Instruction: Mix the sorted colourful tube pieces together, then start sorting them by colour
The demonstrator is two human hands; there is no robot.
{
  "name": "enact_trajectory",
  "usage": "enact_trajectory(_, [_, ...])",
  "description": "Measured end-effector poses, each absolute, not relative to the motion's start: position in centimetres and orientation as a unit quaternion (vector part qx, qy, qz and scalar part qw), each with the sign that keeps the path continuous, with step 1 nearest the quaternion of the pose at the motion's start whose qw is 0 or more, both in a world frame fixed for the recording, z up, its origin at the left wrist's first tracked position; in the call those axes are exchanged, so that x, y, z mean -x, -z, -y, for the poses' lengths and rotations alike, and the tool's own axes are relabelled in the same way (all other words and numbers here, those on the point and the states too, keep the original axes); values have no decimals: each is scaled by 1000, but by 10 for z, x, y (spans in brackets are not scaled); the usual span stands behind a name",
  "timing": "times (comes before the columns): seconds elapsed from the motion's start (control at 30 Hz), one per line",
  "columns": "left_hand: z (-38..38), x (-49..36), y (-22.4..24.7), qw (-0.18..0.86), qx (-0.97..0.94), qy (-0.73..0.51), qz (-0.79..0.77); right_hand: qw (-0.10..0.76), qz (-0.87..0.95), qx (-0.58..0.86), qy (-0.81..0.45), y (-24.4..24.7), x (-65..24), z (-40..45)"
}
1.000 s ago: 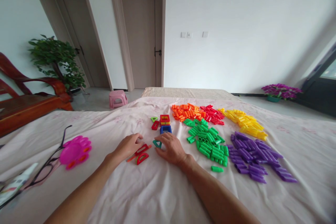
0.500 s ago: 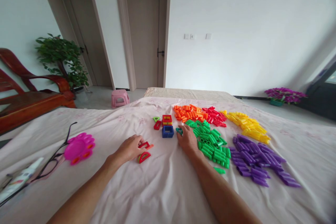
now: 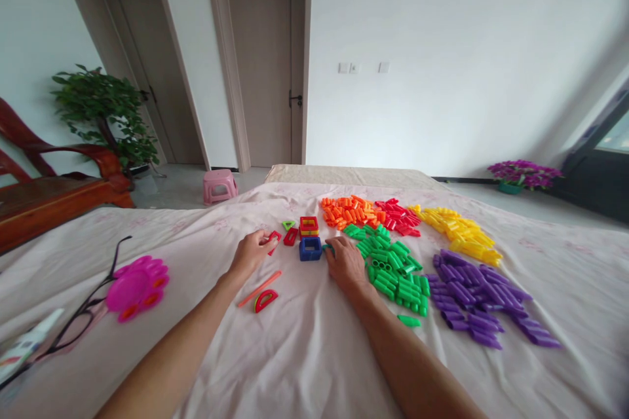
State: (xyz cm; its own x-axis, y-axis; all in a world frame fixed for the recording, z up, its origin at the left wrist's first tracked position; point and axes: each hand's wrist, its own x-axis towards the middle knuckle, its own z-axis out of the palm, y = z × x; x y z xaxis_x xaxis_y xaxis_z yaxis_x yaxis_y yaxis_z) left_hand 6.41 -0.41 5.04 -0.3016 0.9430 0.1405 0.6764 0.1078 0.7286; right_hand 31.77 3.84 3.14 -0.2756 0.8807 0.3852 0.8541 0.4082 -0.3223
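My left hand (image 3: 252, 253) grips a red open-centred tile (image 3: 275, 236) between thumb and fingers, just left of another red tile (image 3: 291, 236) lying flat. My right hand (image 3: 346, 263) is closed on a small teal piece (image 3: 328, 247), mostly hidden by the fingers, beside the right side of a blue square block (image 3: 310, 256). Behind the blue block stands a stack of red and yellow square tiles (image 3: 309, 226). A light-green triangle (image 3: 288, 225) lies behind the flat red tile. Nearer me are an orange stick (image 3: 259, 289) and a red-and-green half-round piece (image 3: 266, 300).
Heaps of orange (image 3: 350, 211), red (image 3: 397, 218), green (image 3: 393, 265), yellow (image 3: 457, 234) and purple (image 3: 472, 294) plastic pieces cover the right side of the cloth. On the left lie a pink flower-shaped tray (image 3: 130, 288), eyeglasses (image 3: 73, 330) and a white tube (image 3: 32, 344).
My left hand has moved forward with the red tile, away from the orange stick, which now shows in full. The right hand has brought the teal piece closer to the blue block.
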Motion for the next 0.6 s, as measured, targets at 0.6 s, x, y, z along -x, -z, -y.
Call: enact_trajectory(0.6, [-72,-94,-29,141,-522,-353,-764,263,822,504,-25,-29,-318,-42])
